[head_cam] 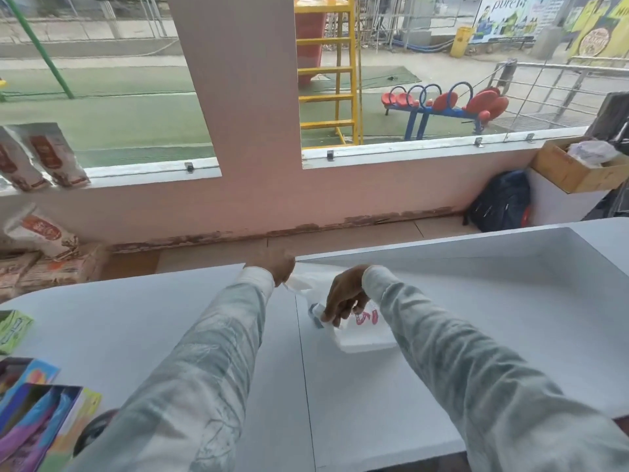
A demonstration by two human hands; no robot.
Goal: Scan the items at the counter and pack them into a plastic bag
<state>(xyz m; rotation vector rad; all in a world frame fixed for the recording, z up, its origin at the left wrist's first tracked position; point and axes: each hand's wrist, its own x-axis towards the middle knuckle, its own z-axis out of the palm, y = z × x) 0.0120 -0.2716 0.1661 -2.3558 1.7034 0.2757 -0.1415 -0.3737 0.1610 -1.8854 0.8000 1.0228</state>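
At counter (211,321) far edge | left hand (274,267), right hand (345,299) gripping plastic bag (360,330)

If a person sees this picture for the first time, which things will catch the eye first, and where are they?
First, the two sleeved arms reaching across the white counter: the left hand pinches a handle of a thin white plastic bag at the far edge, and the right hand grips the bag's mouth in the middle. Next, the colourful packets at the near left corner, and through the window the red and blue seesaw outside.
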